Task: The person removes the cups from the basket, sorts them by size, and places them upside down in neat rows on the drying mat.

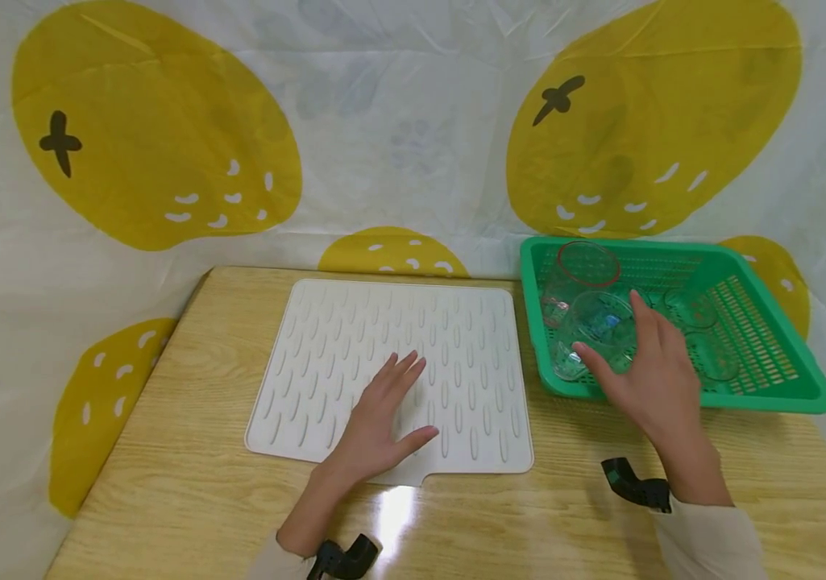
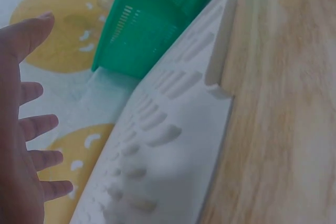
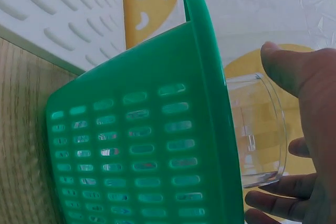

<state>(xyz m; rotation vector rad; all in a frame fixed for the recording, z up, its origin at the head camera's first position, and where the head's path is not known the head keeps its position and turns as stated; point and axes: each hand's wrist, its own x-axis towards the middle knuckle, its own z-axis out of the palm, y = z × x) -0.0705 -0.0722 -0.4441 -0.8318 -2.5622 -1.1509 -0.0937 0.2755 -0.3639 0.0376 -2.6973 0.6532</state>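
My right hand hovers over the near side of a green plastic basket, thumb and fingers spread. In the right wrist view, the thumb and fingers stand about the rim of a clear drinking glass that rises above the basket's edge; whether a fingertip touches it I cannot tell. Behind this glass is a red-rimmed glass, upright in the basket. More clear glass lies to the right, partly hidden by the hand. My left hand, fingers straight and apart, is held above a white ridged mat with nothing in it.
The mat lies flat on a wooden table, left of the basket. A white cloth with yellow printed fruit hangs behind the table and down its sides. The basket stands close to the cloth at the back right.
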